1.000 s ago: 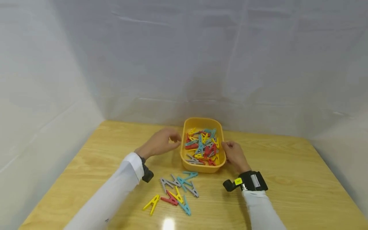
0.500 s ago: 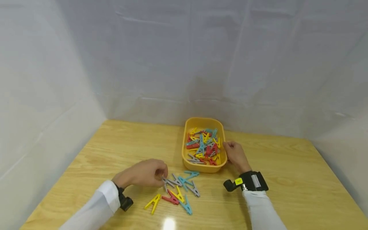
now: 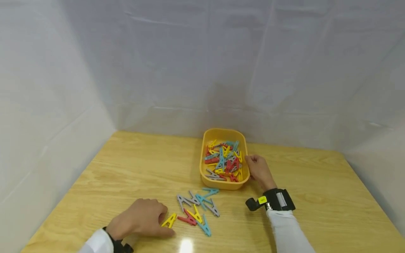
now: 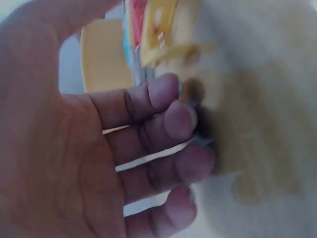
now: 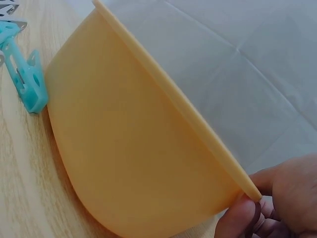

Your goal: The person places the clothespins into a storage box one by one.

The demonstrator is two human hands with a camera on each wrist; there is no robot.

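Left wrist view blurred: fingers (image 4: 163,119) slightly bent, grip on anything impossible to confirm. From the head view, left hand (image 3: 140,219) flat over the table (image 3: 126,168), fingertips at a yellow clothespin (image 3: 169,220). Just beside it, a loose scatter of grey, red, blue pins (image 3: 197,207). Right hand (image 3: 257,170) clamped on the rim of the yellow tray (image 3: 221,184), heaped with mixed pins, at table centre.

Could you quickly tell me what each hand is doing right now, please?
Left hand: fingers loosely curled, touching the yellow clothespin; no clear grip.
Right hand: holds the rim of the yellow tub.
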